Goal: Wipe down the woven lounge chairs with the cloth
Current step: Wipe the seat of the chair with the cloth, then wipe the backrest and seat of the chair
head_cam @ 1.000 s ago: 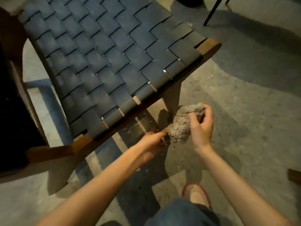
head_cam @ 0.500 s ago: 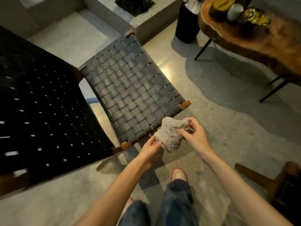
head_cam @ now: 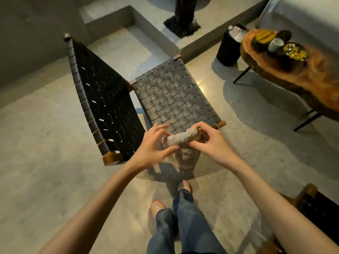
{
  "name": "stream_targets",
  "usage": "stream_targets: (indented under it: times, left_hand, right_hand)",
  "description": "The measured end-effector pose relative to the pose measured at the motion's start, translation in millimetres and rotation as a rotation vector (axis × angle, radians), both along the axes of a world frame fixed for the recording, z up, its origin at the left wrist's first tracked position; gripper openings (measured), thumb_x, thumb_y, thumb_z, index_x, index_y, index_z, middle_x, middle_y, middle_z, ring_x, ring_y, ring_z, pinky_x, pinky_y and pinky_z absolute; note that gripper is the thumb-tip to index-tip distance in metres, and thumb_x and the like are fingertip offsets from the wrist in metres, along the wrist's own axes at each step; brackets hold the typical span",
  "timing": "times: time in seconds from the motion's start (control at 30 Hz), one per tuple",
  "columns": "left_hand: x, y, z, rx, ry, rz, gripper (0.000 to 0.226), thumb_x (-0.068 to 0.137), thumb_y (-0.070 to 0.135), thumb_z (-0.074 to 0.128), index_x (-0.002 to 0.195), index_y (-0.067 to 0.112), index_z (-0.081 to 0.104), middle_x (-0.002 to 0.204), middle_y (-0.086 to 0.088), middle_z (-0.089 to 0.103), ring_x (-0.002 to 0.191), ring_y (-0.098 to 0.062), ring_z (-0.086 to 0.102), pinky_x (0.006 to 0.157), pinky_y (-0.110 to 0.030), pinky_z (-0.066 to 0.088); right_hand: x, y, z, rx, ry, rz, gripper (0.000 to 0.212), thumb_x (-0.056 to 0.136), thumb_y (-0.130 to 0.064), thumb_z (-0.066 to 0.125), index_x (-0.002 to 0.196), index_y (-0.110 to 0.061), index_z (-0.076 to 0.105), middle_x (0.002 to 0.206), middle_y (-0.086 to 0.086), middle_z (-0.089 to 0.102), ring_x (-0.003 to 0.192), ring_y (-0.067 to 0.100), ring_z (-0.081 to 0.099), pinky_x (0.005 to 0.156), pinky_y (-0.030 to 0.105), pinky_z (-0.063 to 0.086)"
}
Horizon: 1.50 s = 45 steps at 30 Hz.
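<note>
Head cam: R hand is pinching the bunched grey cloth btw thumb & curled fingers. Cloth is hanging in mid-air at the front edge of the woven lounge chair seat. L hand is curving spread, blurred fingers round the cloth's other end, thumb touching; can't tell if gripping. Wooden table is standing at right.
</note>
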<state>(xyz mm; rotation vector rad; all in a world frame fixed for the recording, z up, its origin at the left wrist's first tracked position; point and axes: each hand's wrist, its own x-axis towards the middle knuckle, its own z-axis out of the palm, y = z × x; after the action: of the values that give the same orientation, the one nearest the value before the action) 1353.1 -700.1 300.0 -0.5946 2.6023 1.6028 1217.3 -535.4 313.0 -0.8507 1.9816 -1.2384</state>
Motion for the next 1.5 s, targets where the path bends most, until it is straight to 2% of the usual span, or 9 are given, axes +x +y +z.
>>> stream_targets:
  times: [0.23,0.33,0.63,0.77,0.93,1.07,1.2,1.37,1.5]
  left_hand:
    - [28,-45,12,-0.082,-0.034,0.044,0.010,0.090,0.033,0.058,0.097,0.029,0.052,0.091,0.016,0.055,0.090,-0.004,0.056,0.070,-0.018,0.048]
    - [26,-66,8,-0.048,-0.059,0.078,0.015,0.091,0.036,0.056,0.103,0.028,0.051,0.091,0.015,0.055,0.086,0.000,0.055,0.065,-0.011,0.044]
    - [4,-130,2,0.068,-0.077,0.086,0.056,0.087,0.033,0.061,0.130,0.049,0.030,0.113,0.012,0.052,0.095,-0.002,0.056,0.083,-0.020,0.052]
    - [-24,-157,11,-0.175,0.020,0.011,0.081,0.087,0.013,0.064,0.141,0.049,0.017,0.150,0.015,0.020,0.140,-0.010,0.019,0.112,-0.031,0.021]
    - [-66,-166,9,-0.407,-0.009,-0.126,0.066,0.080,0.021,0.073,0.137,0.034,0.042,0.159,-0.004,-0.001,0.142,-0.017,-0.013,0.113,-0.040,-0.002]
    - [-76,-182,2,-0.500,-0.054,-0.133,0.030,0.082,0.024,0.070,0.109,0.023,0.058,0.149,-0.002,0.033,0.144,-0.024,0.015,0.117,-0.054,0.000]
    - [-61,-200,4,-0.399,-0.105,-0.136,0.020,0.084,0.016,0.066,0.087,0.023,0.047,0.077,0.012,0.054,0.077,0.001,0.052,0.119,-0.044,0.010]
    - [-27,-216,4,-0.476,-0.087,-0.132,0.032,0.082,0.021,0.070,0.109,0.025,0.053,0.104,0.010,0.059,0.089,-0.005,0.052,0.073,-0.009,0.036]
    - [3,-235,10,-0.571,-0.169,-0.140,0.023,0.085,0.033,0.067,0.105,0.023,0.063,0.095,0.009,0.058,0.086,-0.007,0.052,0.068,-0.012,0.032]
  right_hand:
    - [6,-37,1,0.247,0.546,0.111,0.031,0.070,-0.044,0.077,0.080,-0.024,0.056,0.126,0.000,0.052,0.118,0.017,0.039,0.095,0.037,0.040]
    - [-1,-61,0,0.322,0.387,0.145,0.030,0.076,-0.045,0.072,0.080,-0.034,0.045,0.087,-0.008,0.064,0.091,0.013,0.060,0.070,0.021,0.047]
    - [-39,-135,6,0.048,0.047,0.201,0.032,0.083,-0.005,0.068,0.104,-0.029,0.066,0.100,-0.018,0.066,0.095,-0.007,0.058,0.075,0.007,0.043]
    - [-67,-163,20,0.094,0.132,0.354,0.033,0.080,0.005,0.067,0.091,-0.026,0.068,0.096,-0.018,0.064,0.097,-0.006,0.056,0.082,0.012,0.041]
    - [-90,-189,37,0.041,0.087,0.439,0.025,0.079,0.007,0.069,0.089,-0.016,0.069,0.097,-0.008,0.066,0.095,0.003,0.062,0.084,0.019,0.047]
    - [-99,-194,33,0.110,0.200,0.439,0.046,0.077,0.015,0.058,0.081,-0.031,0.057,0.097,-0.006,0.052,0.090,0.001,0.051,0.076,0.016,0.041]
    - [-92,-192,18,0.262,0.182,0.434,0.042,0.078,0.005,0.056,0.084,-0.035,0.046,0.101,-0.006,0.041,0.097,0.007,0.041,0.081,0.027,0.036]
    - [-65,-191,8,0.390,0.130,0.457,0.046,0.078,-0.058,0.065,0.118,-0.044,0.047,0.114,-0.012,0.044,0.110,0.008,0.035,0.088,0.029,0.037]
    - [-42,-195,3,0.362,0.400,0.331,0.021,0.093,-0.042,0.054,0.108,-0.032,0.064,0.103,-0.014,0.058,0.102,0.010,0.044,0.092,0.038,0.030]
